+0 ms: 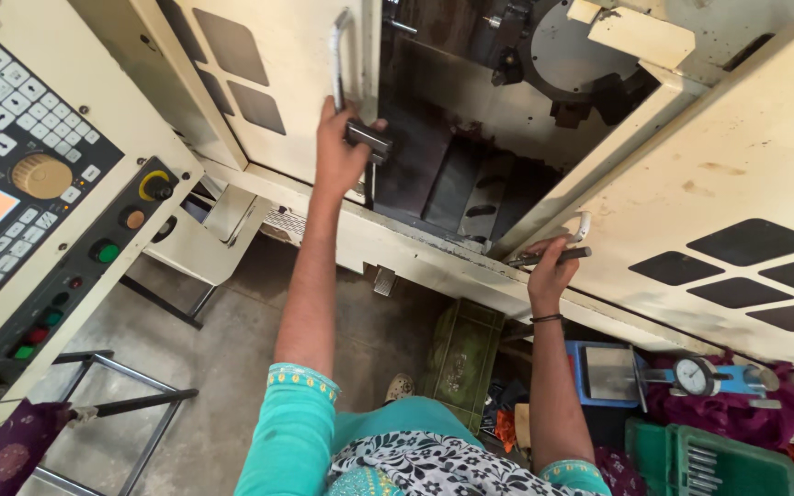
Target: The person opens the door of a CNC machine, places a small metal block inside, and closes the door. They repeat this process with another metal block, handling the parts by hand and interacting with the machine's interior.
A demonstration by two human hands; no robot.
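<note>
While both doors stand apart, the left hand (337, 152) is closed around the left door handle (340, 64), and the right hand (549, 271) apparently wraps the right door handle (553, 257), partly hidden.

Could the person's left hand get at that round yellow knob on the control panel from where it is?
Probably yes. The left hand grips the door handle of the left door, and the yellow knob sits on the control panel further left, with nothing between them. The hand would first have to let go.
</note>
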